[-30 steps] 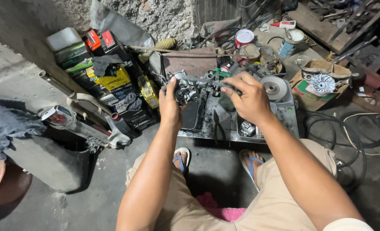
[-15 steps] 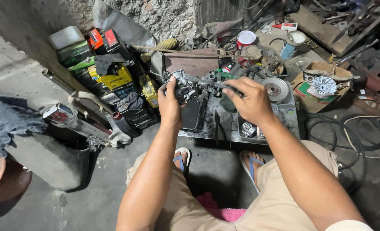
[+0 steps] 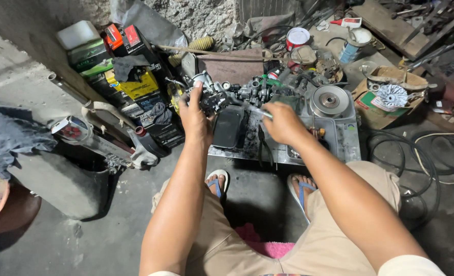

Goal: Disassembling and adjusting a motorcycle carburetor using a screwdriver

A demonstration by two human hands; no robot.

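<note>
A small grimy grey metal carburettor point(image 3: 212, 97) is gripped in the closed left hand point(image 3: 193, 115), raised over the shallow metal tray point(image 3: 339, 140), seemingly steadied for the thin metal tool point(image 3: 255, 110) pinched in the closed right hand point(image 3: 283, 122) just beside it.

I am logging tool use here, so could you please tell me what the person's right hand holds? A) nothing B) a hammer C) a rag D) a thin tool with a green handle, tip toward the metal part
D: the right hand grips a thin green-handled tool, pointing at the small metal engine part held by the left hand.
</note>
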